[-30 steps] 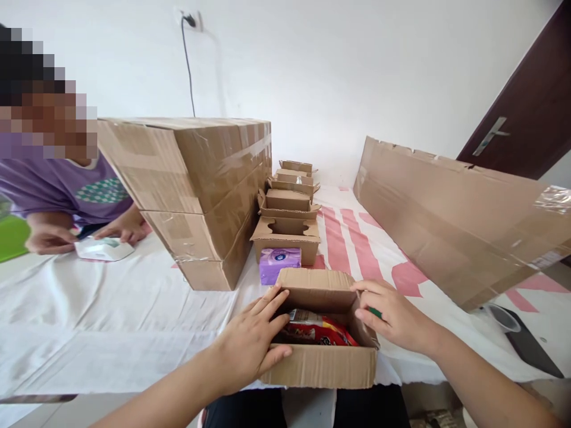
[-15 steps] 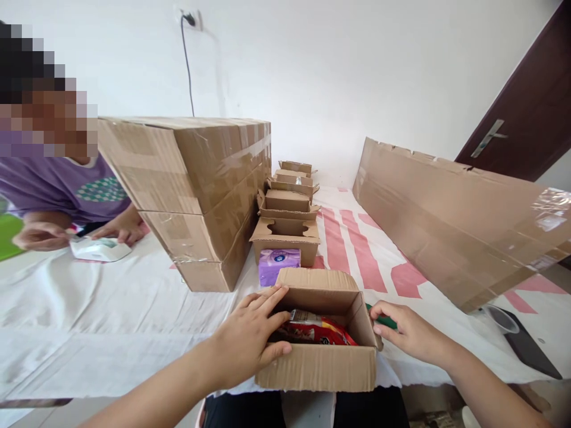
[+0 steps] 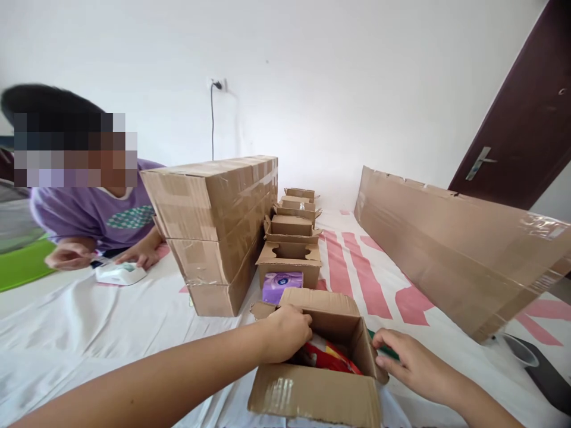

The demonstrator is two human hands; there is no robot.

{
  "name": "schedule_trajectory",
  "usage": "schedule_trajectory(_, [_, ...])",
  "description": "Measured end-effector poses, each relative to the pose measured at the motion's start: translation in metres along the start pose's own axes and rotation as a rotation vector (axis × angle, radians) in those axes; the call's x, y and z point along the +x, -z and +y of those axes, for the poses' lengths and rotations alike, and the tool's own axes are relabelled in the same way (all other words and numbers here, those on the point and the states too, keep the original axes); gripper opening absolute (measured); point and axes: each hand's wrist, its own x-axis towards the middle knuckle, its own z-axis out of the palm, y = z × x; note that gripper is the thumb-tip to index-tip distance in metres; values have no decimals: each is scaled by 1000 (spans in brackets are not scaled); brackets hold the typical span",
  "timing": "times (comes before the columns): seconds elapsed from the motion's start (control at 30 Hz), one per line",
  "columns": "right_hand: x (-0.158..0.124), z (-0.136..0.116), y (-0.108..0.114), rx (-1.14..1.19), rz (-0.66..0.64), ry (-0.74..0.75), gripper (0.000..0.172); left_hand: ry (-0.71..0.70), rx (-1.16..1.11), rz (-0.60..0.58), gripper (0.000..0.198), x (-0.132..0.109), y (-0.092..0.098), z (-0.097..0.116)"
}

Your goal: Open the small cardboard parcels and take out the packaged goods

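An open cardboard box [image 3: 314, 389] stands in front of me, flaps folded outward. Inside lies a red packet [image 3: 332, 356] with white and yellow parts. My left hand [image 3: 288, 334] reaches over the left side into the box, its fingers curled beside the packet; what they grip is hidden. At the box's right end, my right hand [image 3: 404, 359] has thumb and fingers closed on the right flap [image 3: 378, 362]. A green object [image 3: 389, 352] shows partly behind those fingers. Just beyond the box sits a purple tissue pack [image 3: 282, 286].
Taped cartons [image 3: 214, 238] are stacked at left; smaller open boxes [image 3: 289, 261] run in a row behind. A large cardboard panel [image 3: 446, 244] stands right, near a tape roll [image 3: 517, 349] and a dark flat object [image 3: 551, 374]. A person [image 3: 93, 220] handles a white item [image 3: 120, 273].
My left hand has gone from lying spread over the box's left edge to reaching inside with curled fingers. My right hand stays at the right flap. The view has tilted up.
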Motion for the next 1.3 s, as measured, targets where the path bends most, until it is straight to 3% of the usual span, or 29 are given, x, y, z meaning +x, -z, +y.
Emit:
schedule_trajectory(0.1, [-1, 0, 11, 21, 46, 33, 30, 71, -198, 212, 12, -13, 30, -18])
schedule_trajectory(0.23, [10, 5, 27, 143, 204, 56, 41, 317, -558, 576, 18, -30, 76, -47])
schedule_trajectory(0.33, [36, 9, 37, 255, 344, 137, 47, 435, -716, 791, 16, -31, 94, -70])
schedule_trajectory(0.4, [61, 9, 44, 322, 431, 195, 63, 490, -753, 859, 17, -26, 97, -84])
schedule_trajectory(0.5, [104, 1, 56, 427, 509, 212, 96, 536, -768, 886, 18, -16, 94, -104])
schedule_trajectory(0.6, [140, -12, 66, 482, 505, 246, 109, 569, -818, 898, 15, -3, 86, -117])
schedule_trajectory(0.77, [177, -28, 60, 563, 397, 308, 86, 612, -1013, 916, 8, 20, 65, -127])
schedule_trajectory(0.97, [199, -24, 45, 709, 435, 244, 57, 676, -1330, 902, 41, 33, 35, -135])
schedule_trajectory(1.13, [206, -19, 40, 784, 430, 169, 53, 578, -1466, 714, 52, 35, 20, -127])
schedule_trajectory(1.3, [192, -26, 37, 829, 391, 164, 58, 521, -1501, 610, 48, 37, 21, -115])
